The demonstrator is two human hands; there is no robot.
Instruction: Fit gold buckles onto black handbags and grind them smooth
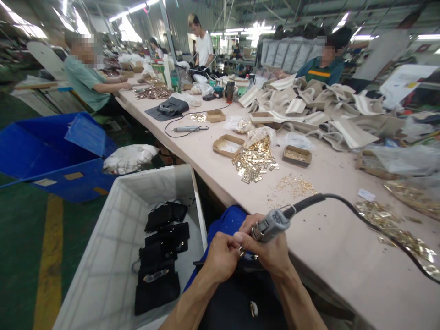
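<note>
Over my lap, my right hand (pixel 273 252) is wrapped round a grey electric screwdriver (pixel 272 225), its black cable end up and its tip pointing down toward my left hand. My left hand (pixel 222 257) is closed in a pinch, touching the right fingertips. A small gold metal fitting (pixel 242 251) shows between the two hands; the fingers partly cover it. Below them a black bag piece (pixel 240 298) lies across my lap, with a small gold and white part (pixel 253 309) on it. How the fitting meets the black piece is hidden.
A white bin (pixel 103 256) holding several black bags (pixel 158 286) stands at my left. On the table (pixel 213 169) lie gold fittings (pixel 256 158), scattered screws (pixel 292 185), small boxes (pixel 228 145) and a second screwdriver (pixel 187 129). The cable (pixel 371 224) arcs rightward. Co-workers sit and stand beyond.
</note>
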